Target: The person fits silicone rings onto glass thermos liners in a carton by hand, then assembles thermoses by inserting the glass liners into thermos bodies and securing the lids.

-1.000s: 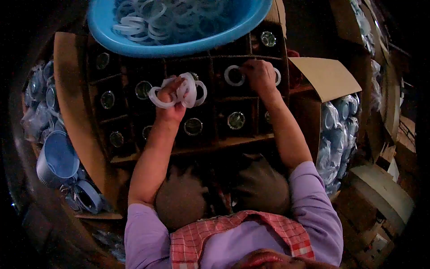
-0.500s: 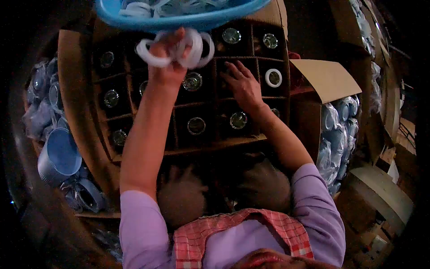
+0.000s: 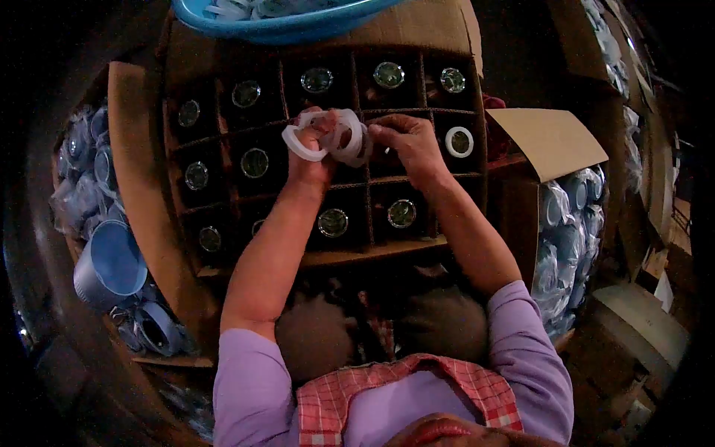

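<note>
My left hand (image 3: 311, 160) is closed on several white plastic rings (image 3: 305, 149), which fan out around its fingers above the divided carton. Close beside it, my right hand (image 3: 413, 145) pinches at the edge of the rightmost ring (image 3: 363, 149). Below them, the cardboard carton (image 3: 324, 257) has dividers with a round-topped glass jar (image 3: 316, 80) in many of its cells. One jar on the right carries a white ring (image 3: 459, 141) around its rim. The cells directly under my hands are partly hidden.
A blue basin (image 3: 298, 28) holding more white rings stands at the carton's far edge. To the left, an open box (image 3: 141, 186) contains bluish plastic-wrapped cups and a pale blue bucket (image 3: 112, 264). Another box with a raised flap (image 3: 551, 141) holds wrapped cups at right.
My left hand has come back from near the basin with the rings, toward the middle of the carton. My right hand has lifted from a cell and now meets the rings in a pinch.
</note>
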The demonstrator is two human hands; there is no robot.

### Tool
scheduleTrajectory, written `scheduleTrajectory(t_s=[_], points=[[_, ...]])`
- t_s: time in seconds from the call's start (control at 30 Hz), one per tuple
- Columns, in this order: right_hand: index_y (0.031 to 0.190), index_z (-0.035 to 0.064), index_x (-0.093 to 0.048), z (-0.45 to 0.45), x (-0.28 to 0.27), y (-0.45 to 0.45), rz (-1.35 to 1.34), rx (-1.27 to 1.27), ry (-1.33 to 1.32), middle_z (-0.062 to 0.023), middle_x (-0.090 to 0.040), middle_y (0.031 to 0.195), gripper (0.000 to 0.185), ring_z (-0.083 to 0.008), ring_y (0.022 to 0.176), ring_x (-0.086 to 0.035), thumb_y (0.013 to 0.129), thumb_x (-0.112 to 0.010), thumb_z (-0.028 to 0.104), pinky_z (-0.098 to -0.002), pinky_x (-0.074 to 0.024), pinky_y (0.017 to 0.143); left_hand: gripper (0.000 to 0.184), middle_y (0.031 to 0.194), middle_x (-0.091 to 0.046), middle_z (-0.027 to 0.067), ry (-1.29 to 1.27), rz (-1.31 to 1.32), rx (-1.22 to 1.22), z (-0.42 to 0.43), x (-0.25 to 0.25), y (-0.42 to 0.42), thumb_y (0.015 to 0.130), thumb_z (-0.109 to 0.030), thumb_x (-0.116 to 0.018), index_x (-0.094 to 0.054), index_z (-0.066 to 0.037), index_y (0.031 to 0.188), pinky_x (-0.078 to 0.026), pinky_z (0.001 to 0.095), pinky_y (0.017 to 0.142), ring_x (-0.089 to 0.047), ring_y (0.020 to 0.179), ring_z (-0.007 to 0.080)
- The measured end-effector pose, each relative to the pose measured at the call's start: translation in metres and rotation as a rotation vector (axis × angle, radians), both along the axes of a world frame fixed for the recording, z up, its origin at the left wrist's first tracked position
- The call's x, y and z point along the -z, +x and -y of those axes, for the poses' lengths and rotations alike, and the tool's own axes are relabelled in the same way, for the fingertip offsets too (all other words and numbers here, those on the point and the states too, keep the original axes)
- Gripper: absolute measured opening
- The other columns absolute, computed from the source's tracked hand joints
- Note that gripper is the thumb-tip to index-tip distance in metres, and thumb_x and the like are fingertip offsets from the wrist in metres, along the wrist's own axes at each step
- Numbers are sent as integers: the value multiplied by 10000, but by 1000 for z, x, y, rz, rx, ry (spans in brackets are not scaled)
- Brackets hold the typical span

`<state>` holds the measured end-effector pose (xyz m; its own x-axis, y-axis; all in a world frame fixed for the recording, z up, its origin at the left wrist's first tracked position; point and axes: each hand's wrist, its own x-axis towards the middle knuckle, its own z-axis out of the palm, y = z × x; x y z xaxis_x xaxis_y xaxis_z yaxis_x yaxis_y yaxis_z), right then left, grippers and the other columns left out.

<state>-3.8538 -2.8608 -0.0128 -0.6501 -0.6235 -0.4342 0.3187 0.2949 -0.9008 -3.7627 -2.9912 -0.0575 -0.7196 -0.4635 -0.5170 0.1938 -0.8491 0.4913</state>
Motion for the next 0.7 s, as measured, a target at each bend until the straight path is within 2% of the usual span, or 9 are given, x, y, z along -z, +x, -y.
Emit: scheduleTrajectory(t_s=[0.03, 0.13, 0.23, 0.33, 0.4, 0.47, 0.53, 0.67, 0.7], points=[[966, -25, -606, 0, 6, 2, 19, 12, -23, -60, -625, 785, 220, -112, 657, -575, 805, -613, 124, -235, -476, 577, 364, 893, -555, 61, -14, 25, -2, 0, 8, 0, 637, -52, -725, -500, -70, 923, -477, 400, 747, -555, 849, 231], [943, -23, -616, -3, 18, 6, 135, 44, 87, -52, -626, 757, 209, -103, 661, -573, 796, -625, 124, -236, -472, 568, 342, 888, -557, 60, -72, 12, -31, 1, 23, 2, 645, -88, -726, -508, -73, 908, -458, 417, 770, -548, 860, 239], [922, -30, -621, -4, 15, 2, 42, 21, 91, -50, -629, 749, 202, -89, 667, -573, 795, -628, 127, -239, -468, 565, 277, 821, -595, 33, -31, -55, 26, 3, 25, 5, 692, -262, -710, -588, -72, 852, -466, 316, 662, -569, 765, 185], [915, -16, -635, -9, 2, -32, -10, 105, 35, -53, -634, 734, 191, -85, 663, -572, 784, -633, 122, -242, -457, 565, 255, 806, -593, 41, 103, -152, 38, 27, 57, 11, 708, -256, -698, -590, -67, 840, -468, 309, 603, -569, 745, 189], [925, 25, -648, -6, 27, -66, -532, 63, 5, -87, -625, 766, 182, -154, 682, -580, 771, -628, 120, -282, -452, 591, 227, 819, -603, 56, 167, -202, -4, 36, 63, 17, 731, -243, -680, -593, -62, 839, -492, 325, 600, -581, 767, 202], [937, 71, -658, 8, 46, -95, -1085, 52, 184, -124, -601, 809, 186, -240, 734, -581, 769, -607, 132, -337, -448, 633, 203, 846, -614, 70, 163, 7, -163, 27, 31, 22, 750, -226, -665, -596, -58, 842, -514, 350, 648, -590, 802, 215], [918, 78, -663, 22, 63, -114, -1349, -155, 501, -130, -573, 827, 175, -282, 785, -562, 785, -581, 157, -370, -446, 667, 167, 896, -622, 80, 195, -126, -133, 28, 44, 25, 767, -199, -649, -604, -69, 862, -525, 375, 704, -595, 844, 222], [865, 83, -624, 31, 69, -116, -1292, -311, 579, -122, -551, 827, 135, -318, 832, -536, 779, -533, 134, -397, -452, 702, 124, 905, -628, 71, 193, -202, -93, 35, 40, 30, 772, -167, -641, -614, -82, 858, -529, 358, 702, -604, 831, 216], [863, 79, -617, 30, 65, -112, -1378, -403, 553, -126, -552, 831, 132, -321, 838, -538, 773, -529, 122, -396, -455, 705, 114, 904, -630, 69, 196, -217, -91, 35, 40, 32, 772, -161, -639, -617, -85, 854, -530, 354, 703, -606, 828, 214]])
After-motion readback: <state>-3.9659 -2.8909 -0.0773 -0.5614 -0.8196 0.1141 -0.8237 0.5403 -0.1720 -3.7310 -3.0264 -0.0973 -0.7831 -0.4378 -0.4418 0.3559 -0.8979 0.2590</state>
